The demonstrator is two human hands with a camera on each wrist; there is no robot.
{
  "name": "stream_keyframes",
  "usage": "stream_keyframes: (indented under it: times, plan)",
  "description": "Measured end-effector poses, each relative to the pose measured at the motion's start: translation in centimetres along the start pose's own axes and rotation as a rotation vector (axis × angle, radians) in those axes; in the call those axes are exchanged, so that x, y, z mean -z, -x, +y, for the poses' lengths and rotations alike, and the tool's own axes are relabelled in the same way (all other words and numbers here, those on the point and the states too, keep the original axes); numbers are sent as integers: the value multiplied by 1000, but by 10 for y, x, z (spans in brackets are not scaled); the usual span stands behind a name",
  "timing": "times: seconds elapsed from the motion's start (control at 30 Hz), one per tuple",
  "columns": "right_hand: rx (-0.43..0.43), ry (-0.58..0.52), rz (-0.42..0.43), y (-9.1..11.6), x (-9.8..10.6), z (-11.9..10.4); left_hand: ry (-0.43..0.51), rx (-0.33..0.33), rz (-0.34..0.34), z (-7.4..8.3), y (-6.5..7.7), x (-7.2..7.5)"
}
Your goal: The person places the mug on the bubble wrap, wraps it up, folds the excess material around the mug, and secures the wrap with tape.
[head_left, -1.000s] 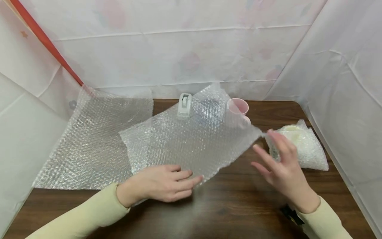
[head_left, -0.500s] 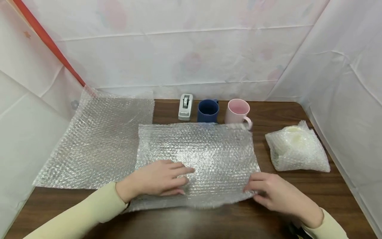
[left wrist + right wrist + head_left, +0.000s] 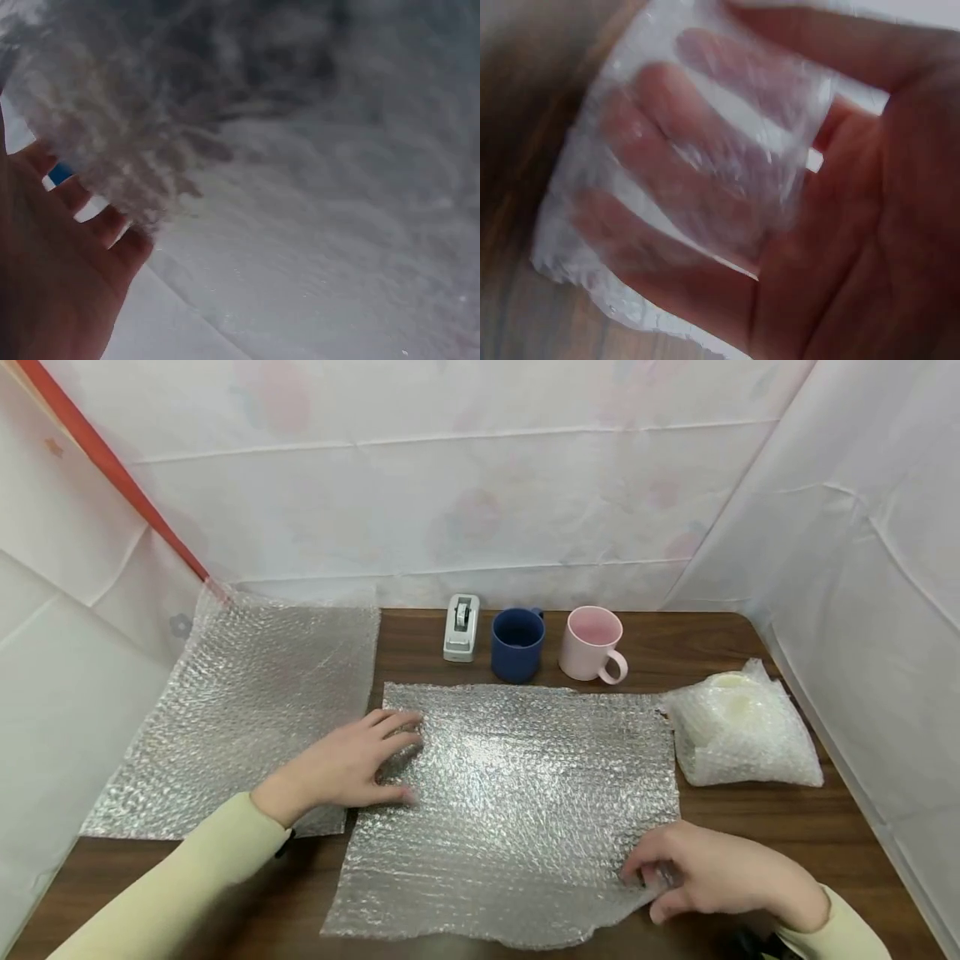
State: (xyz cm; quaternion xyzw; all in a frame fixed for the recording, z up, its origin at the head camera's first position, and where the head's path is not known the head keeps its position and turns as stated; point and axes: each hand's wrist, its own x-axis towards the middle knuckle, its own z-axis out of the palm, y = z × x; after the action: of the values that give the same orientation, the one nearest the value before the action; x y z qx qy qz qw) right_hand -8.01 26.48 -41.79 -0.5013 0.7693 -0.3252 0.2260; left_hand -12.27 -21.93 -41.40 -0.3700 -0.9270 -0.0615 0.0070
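Note:
A clear sheet of bubble wrap lies spread over the front middle of the table. Its left edge is under my left hand, whose fingers are spread and loosely bent. The left wrist view shows that hand's fingers beside blurred wrap. At the sheet's right front corner, my right hand pinches the wrap between thumb and fingers, and the corner lifts slightly. Through the film in the right wrist view, the right hand's fingers show behind the bubble wrap.
Another bubble wrap sheet lies at left. Along the back stand a white tape dispenser, a blue mug and a pink mug. A bubble-wrapped bundle sits at right. White cloth walls surround the table.
The sheet has come down from a raised, slanted position and now lies flatter, nearer the front, uncovering both mugs. My left hand has moved left and away; my right hand has come down with the corner.

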Motion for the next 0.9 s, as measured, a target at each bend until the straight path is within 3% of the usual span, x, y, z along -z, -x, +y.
stream_keyframes:
  times: [0.07,0.13,0.33,0.4,0.6,0.77,0.9]
  plan:
    - [-14,-37,-5,0,4,0,8,18,-43,1,2,-2]
    - [-34,-19,54,-3,6,0,2,32,-80,2,3,-4]
    - [-142,436,321,-16,2,5,-48,39,-120,4,1,-4]
    - [-200,487,326,-17,-5,6,-67,24,-128,4,-4,-2]
    - [-312,421,221,-22,-8,16,-68,45,-228,6,-14,11]
    - [-331,405,234,-25,-5,26,15,67,-352,4,-35,32]
    - [-339,448,249,-30,-5,31,99,72,-407,-2,-58,52]
